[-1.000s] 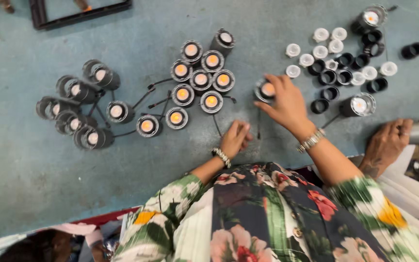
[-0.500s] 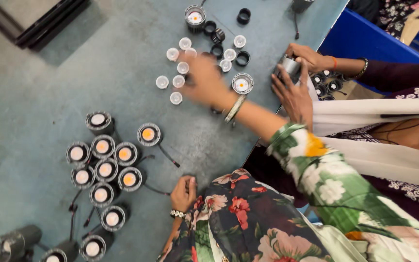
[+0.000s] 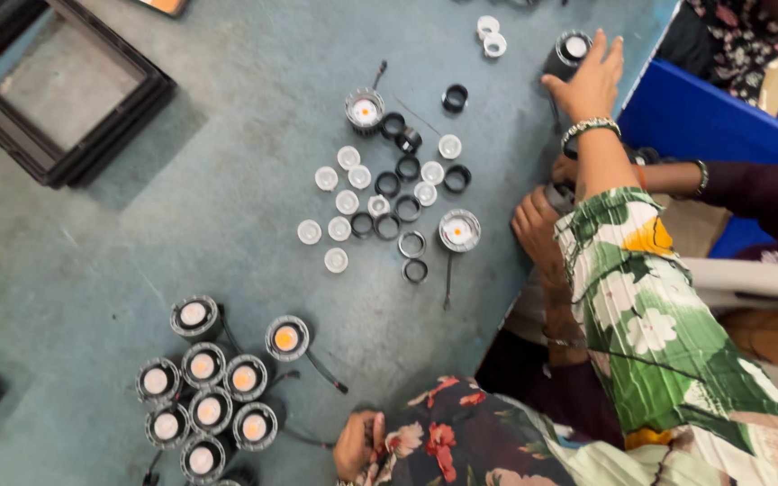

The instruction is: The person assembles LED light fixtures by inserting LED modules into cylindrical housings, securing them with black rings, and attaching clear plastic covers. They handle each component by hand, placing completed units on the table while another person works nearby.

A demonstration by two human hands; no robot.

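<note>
— What is your right hand (image 3: 592,83) doing, up at the upper right of the frame?

— I'm reaching it out with the fingers spread loosely, fingertips touching a round black lamp unit (image 3: 569,51) near the table's (image 3: 92,261) edge; nothing is gripped.

— And the left?

— My left hand (image 3: 358,443) is resting at the bottom centre, fingers curled; I cannot tell whether it's holding anything. It's lying just right of the cluster of lamp units (image 3: 209,396).
</note>
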